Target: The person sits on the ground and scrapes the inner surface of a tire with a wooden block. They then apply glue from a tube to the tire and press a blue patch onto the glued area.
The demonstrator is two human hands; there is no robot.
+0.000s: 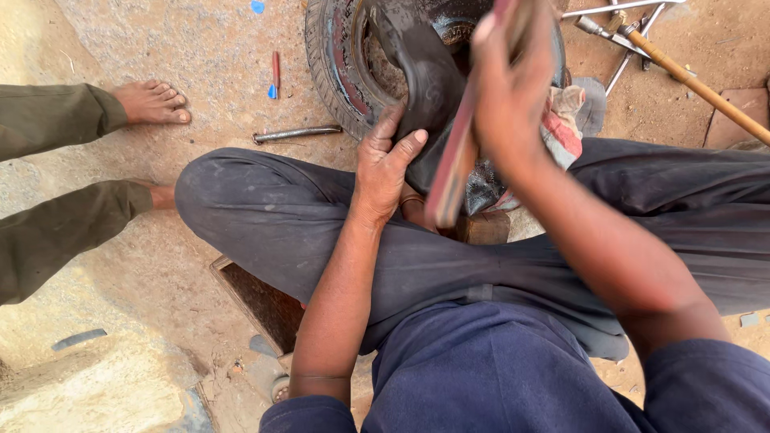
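Black inner tube (429, 88) sits draped between my knees, bulging out of the tyre (333, 72) on the dirt ground (200, 48). My left hand (383, 164) presses it down, fingers (413, 147) spread narrow over the rubber. My right hand (505, 88) is wrapped tight round a flat reddish tool (453, 172) (blurred). A metal rod (297, 133) lies near the tyre; someone's bare foot (152, 102) rests well apart.
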